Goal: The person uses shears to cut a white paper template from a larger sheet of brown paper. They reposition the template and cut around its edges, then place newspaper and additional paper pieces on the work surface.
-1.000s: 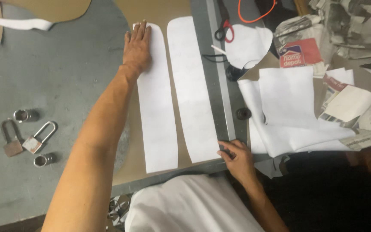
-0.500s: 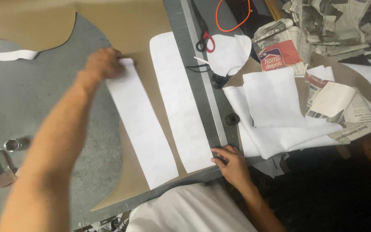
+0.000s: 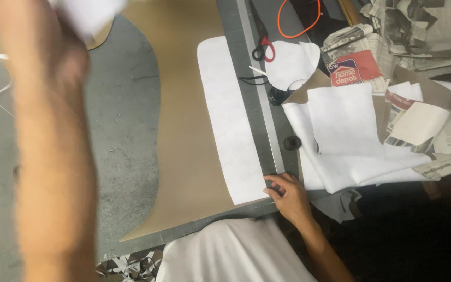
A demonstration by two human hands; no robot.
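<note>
My left hand (image 3: 66, 49) is raised close to the camera at the upper left, blurred, and grips a white paper strip (image 3: 92, 11) lifted off the table. My left forearm runs down the left side of the view. A second long white paper strip (image 3: 228, 115) lies on the tan sheet (image 3: 178, 130) that covers part of the grey table (image 3: 123, 104). My right hand (image 3: 284, 190) rests at the table's near right edge, with its fingers touching the near corner of that strip and the metal edge rail (image 3: 259, 104).
Red-handled scissors (image 3: 263, 47), an orange cord (image 3: 298, 23) and a round white paper piece (image 3: 293, 60) lie beyond the rail. Loose white sheets (image 3: 345, 130), newspapers (image 3: 418, 26) and a red printed packet (image 3: 353, 67) crowd the right side. Paper scraps (image 3: 129, 263) lie below the table.
My left hand has pulled the left paper strip off the tan sheet and lifted it up toward the camera. The right hand has stayed at the table's edge.
</note>
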